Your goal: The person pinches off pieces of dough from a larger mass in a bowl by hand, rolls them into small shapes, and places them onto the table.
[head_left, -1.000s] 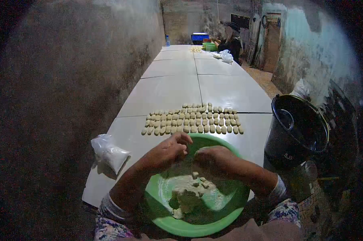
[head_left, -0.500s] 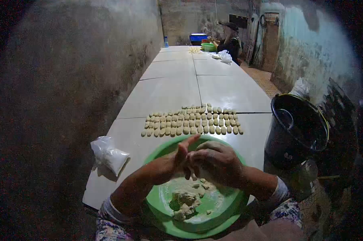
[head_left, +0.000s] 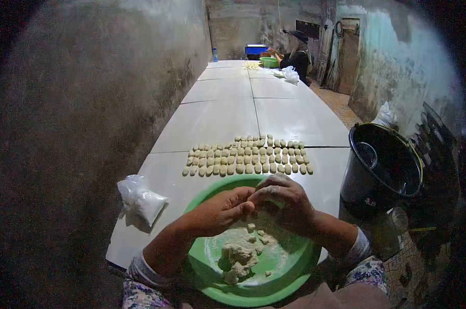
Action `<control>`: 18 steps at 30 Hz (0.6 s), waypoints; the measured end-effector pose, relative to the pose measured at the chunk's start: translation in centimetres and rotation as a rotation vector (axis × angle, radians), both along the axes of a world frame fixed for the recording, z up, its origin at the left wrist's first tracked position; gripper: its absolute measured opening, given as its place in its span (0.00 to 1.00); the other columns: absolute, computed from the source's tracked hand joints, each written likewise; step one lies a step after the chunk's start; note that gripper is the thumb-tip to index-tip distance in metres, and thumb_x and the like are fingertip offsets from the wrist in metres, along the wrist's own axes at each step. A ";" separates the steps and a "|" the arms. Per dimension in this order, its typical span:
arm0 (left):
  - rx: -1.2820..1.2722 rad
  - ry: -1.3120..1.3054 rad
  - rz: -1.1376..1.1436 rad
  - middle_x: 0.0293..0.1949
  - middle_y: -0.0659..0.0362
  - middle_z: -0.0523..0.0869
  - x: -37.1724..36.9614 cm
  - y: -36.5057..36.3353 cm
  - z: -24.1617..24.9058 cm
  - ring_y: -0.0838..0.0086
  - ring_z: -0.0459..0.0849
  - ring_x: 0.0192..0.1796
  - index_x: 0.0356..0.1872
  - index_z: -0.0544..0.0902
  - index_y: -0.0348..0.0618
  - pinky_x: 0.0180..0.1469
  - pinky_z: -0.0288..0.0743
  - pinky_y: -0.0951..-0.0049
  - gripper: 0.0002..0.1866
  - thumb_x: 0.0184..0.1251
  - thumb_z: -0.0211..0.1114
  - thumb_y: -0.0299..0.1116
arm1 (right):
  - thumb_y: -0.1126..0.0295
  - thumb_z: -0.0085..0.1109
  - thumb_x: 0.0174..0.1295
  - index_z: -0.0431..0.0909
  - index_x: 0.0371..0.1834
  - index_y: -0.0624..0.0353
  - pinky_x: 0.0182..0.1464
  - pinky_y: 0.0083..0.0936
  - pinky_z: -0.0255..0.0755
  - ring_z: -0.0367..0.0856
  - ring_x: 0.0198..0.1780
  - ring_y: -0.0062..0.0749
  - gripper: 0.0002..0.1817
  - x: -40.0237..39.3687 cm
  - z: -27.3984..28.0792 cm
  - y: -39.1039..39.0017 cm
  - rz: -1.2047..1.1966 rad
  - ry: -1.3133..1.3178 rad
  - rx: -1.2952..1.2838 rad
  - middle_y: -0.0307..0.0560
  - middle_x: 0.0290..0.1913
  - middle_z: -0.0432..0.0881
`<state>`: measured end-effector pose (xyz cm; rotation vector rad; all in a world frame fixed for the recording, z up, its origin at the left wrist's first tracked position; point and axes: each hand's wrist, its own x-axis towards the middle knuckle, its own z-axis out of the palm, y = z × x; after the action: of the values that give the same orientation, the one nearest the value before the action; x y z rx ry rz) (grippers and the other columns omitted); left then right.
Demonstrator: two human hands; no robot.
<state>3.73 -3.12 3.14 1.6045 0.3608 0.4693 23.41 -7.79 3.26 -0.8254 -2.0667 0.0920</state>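
Over a green basin (head_left: pixel 204 198), my left hand (head_left: pixel 227 208) and my right hand (head_left: pixel 284 198) meet with bent fingers closed against each other. Whatever lies between them is hidden. Flour whitens the fingers of my right hand. Below, in the basin, rests a rough lump of pale dough (head_left: pixel 238 257) with small crumbs around it and flour on the bottom. Just beyond the rim, several rows of small oval dough pieces (head_left: pixel 248 159) lie on the white table (head_left: pixel 212 116).
A plastic bag of white powder (head_left: pixel 142 201) sits at the table's left edge. To the right stands a large black bucket (head_left: pixel 359 177) holding a dipper. At the far end, a person in a hat (head_left: pixel 297 54) works beside another green basin (head_left: pixel 268 62) and a blue crate (head_left: pixel 256 50).
My left index finger was stretched forward and is now folded in against my right hand. Both hands have come closer together. The view has shifted slightly.
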 end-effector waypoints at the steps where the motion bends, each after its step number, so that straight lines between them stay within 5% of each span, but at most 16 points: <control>1: 0.003 -0.029 0.026 0.33 0.64 0.79 0.2 -0.5 0.3 0.80 0.74 0.37 0.41 0.78 0.36 0.45 0.70 0.77 0.17 0.74 0.52 0.43 | 0.76 0.65 0.49 0.80 0.38 0.58 0.42 0.35 0.73 0.79 0.39 0.44 0.11 -0.1 0.4 -0.3 0.010 -0.010 0.020 0.48 0.36 0.79; 9: 0.168 0.189 0.079 0.33 0.64 0.81 -0.9 0.3 1.2 0.82 0.76 0.37 0.48 0.78 0.35 0.44 0.71 0.78 0.18 0.73 0.54 0.42 | 0.66 0.66 0.51 0.74 0.54 0.50 0.46 0.44 0.71 0.74 0.47 0.52 0.24 -0.6 0.3 -0.6 -0.028 -0.059 -0.054 0.53 0.46 0.74; 18: 0.138 -0.032 0.017 0.40 0.59 0.81 -0.1 -0.3 0.0 0.79 0.78 0.44 0.46 0.75 0.36 0.50 0.72 0.75 0.23 0.76 0.43 0.49 | 0.62 0.65 0.54 0.73 0.56 0.49 0.55 0.43 0.68 0.71 0.55 0.51 0.25 -0.2 1.0 -1.2 0.008 -0.144 -0.021 0.53 0.53 0.72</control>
<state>3.63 -3.41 3.12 1.7266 0.3233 0.5420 23.20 -8.98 4.31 -0.8581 -2.2069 0.0599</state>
